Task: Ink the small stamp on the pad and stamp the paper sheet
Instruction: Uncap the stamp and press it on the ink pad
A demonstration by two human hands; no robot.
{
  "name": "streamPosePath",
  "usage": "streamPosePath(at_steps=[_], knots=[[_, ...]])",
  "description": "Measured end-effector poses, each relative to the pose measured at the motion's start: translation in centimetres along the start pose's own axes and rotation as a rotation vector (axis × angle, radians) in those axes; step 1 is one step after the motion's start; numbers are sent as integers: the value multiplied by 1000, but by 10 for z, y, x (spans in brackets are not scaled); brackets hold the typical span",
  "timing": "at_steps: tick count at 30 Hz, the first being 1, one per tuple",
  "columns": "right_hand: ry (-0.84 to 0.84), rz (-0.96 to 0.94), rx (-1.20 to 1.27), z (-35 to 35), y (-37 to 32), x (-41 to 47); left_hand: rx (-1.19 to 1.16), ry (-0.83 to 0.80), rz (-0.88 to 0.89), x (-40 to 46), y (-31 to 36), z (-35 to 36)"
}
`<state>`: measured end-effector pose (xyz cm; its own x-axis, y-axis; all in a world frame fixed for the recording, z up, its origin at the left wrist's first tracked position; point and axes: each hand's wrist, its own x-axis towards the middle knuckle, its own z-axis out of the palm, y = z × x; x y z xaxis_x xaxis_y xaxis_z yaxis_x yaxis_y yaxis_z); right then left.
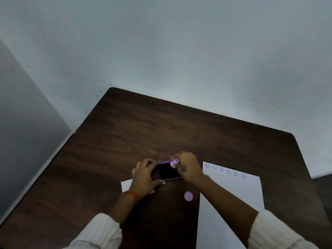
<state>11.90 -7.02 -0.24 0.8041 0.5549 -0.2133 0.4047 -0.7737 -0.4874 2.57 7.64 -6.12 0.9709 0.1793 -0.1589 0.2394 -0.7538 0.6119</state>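
A purple-framed ink pad with a dark inking surface lies on the brown table. My left hand grips the pad's left side, thumb at its near edge and fingers at its far edge. My right hand pinches a small lilac stamp, pressed tilted on the pad's far right corner. To the right lies a white paper sheet, with a row of several round purple prints along its far edge.
A round lilac cap lies on the table near the sheet's left edge. A small white paper sits partly under my left wrist. The table's far edge meets a pale wall; its left edge borders a grey floor.
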Motion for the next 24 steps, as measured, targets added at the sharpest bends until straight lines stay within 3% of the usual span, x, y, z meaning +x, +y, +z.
streamPosePath(at_steps=[6,12,18,24], knots=[[-11,-246,-195,22,2,-9,-3,-4,-3,0,-1,1],[34,-114,-119,27,-5,-4,0,6,5,0,-1,2],[-82,-381,-284,18,9,3,7,15,5,2,-3,4],[65,-246,-179,34,4,-10,23,15,8,2,-5,6]])
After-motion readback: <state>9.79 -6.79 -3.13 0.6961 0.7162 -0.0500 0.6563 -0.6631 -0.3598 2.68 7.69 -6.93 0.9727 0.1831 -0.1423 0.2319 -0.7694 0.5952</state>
